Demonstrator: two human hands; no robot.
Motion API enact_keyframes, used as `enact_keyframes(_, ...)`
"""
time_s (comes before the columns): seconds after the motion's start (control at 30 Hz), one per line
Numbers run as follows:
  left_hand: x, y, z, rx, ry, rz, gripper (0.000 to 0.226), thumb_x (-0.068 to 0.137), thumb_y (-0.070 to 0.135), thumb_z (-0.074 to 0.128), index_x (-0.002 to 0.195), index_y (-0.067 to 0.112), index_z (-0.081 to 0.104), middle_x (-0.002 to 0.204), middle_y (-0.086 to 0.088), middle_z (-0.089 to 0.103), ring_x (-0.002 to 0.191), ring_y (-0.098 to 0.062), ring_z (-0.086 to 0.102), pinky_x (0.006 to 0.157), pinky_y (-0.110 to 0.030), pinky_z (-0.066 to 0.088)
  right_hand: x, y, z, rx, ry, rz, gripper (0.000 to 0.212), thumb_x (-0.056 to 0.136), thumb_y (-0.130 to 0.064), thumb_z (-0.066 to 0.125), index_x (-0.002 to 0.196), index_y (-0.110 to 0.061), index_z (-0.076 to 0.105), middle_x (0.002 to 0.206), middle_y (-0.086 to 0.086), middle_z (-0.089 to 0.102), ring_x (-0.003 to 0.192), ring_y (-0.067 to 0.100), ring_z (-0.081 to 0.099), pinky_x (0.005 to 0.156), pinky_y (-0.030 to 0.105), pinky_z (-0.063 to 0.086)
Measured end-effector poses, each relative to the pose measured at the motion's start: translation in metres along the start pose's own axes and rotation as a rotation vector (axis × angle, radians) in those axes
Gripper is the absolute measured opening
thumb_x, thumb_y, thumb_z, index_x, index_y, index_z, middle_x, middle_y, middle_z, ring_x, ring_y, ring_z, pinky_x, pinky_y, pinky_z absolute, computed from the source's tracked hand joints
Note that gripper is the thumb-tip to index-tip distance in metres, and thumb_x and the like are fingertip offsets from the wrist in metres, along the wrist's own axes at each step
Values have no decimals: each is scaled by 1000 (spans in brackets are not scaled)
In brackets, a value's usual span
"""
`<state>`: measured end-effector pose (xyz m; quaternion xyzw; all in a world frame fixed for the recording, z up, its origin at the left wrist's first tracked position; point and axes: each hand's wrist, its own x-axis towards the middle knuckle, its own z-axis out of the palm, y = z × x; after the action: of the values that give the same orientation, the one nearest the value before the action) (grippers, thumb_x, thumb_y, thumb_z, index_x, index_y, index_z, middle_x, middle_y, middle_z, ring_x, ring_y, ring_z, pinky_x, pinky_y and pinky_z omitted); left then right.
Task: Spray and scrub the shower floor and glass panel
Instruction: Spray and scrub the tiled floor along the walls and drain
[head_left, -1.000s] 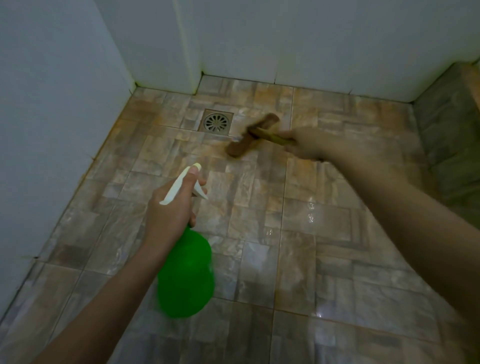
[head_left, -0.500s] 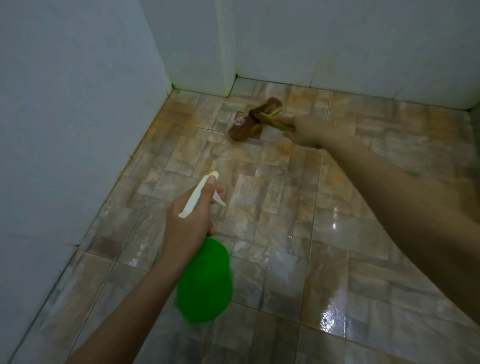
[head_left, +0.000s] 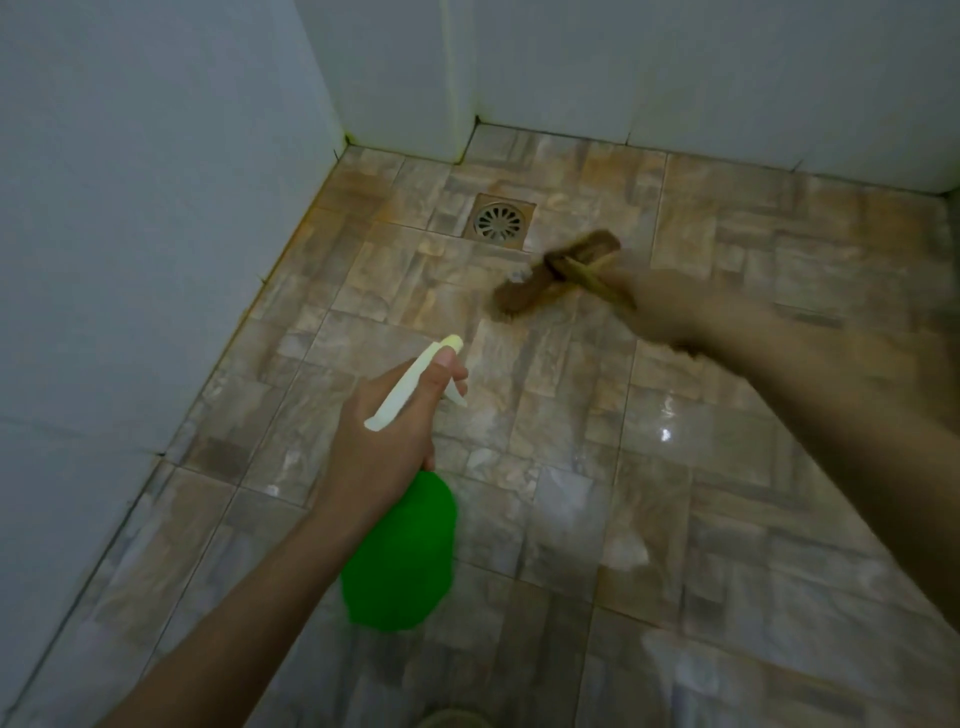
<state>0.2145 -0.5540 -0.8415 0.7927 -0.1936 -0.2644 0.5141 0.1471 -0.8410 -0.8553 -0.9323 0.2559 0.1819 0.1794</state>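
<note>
Two hands full | my left hand (head_left: 384, 441) grips round green spray bottle (head_left: 400, 561) at its cream trigger, contents hidden | my right hand (head_left: 670, 306) clasps blurred brown brush (head_left: 550, 270), head near round slotted drain (head_left: 498, 222) | floor (head_left: 519, 467) tiles glossy, wet

Dim and flat throughout, with a cool grey cast on the walls (head_left: 156, 208). Warmer and brighter around the drain (head_left: 497, 222), murkier well nearer the camera from it. Small white glints of glare on the wet floor tiles (head_left: 665, 431) nearer than the drain and to its right. Smeared by motion just right of the drain: the scrub brush (head_left: 556, 273) and right hand (head_left: 670, 306). Sharper, nearer than the drain: the left hand (head_left: 384, 441); soft-edged, the green spray bottle (head_left: 400, 561). Slightly bowed wall edges left of the drain.
</note>
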Motion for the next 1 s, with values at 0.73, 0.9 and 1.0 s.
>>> enact_keyframes(0.73,-45,1,45,76,-281,-18,48,96,62,50,87,25,79,104,14,78,46,-27,54,46,-18,44,-166,36,86,36,-27,134,64,102,-19,36,153,-36,2,72,-3,45,54,13,45,55,33,46)
enact_keyframes(0.9,-45,11,60,56,-366,17,31,94,64,52,93,41,73,100,13,78,43,-23,53,45,-18,45,-295,31,110,-123,-249,216,69,103,-30,33,141,-47,-22,89,-1,57,71,17,57,67,30,52)
enact_keyframes(1.0,-46,13,72,33,-426,4,45,81,74,51,94,39,77,95,0,80,44,-25,54,45,-20,44,-261,41,113,-79,-132,270,70,102,-25,37,149,-43,-10,95,7,61,75,25,60,65,35,50)
